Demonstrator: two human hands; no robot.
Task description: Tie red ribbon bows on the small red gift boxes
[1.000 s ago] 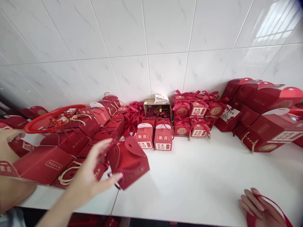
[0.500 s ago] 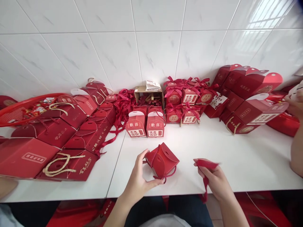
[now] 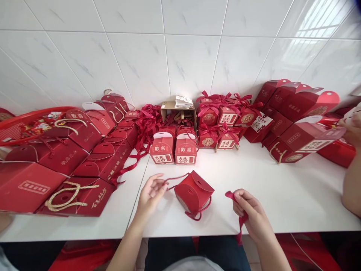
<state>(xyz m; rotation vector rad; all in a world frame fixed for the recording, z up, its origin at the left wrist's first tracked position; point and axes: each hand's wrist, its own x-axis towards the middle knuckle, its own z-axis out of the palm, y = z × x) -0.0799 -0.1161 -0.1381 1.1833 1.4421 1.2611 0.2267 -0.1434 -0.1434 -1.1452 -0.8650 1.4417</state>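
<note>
A red gift box [image 3: 194, 191] with twisted red cord handles rests on the white table near its front edge, its top flaps folded over. To its left, my left hand [image 3: 152, 192] pinches one cord loop [image 3: 177, 177] between thumb and fingers, pulling it out from the box. On the other side, apart from the box, my right hand [image 3: 249, 207] is closed on a dark red ribbon [image 3: 241, 227], whose one end pokes out at the fingertips while the other hangs by the table edge.
Red boxes [image 3: 81, 158] crowd the left, beside a red basket [image 3: 69, 108] of sweets. Loose ribbons [image 3: 148, 124], two upright boxes [image 3: 185, 148], ribbon-tied boxes [image 3: 208, 118] and stacked boxes [image 3: 299, 101] line the wall. At the right edge is another person's arm [image 3: 352, 180].
My left hand has let go of the box's side, moved left and drawn a cord loop outward. My right hand still holds the ribbon, slightly turned.
</note>
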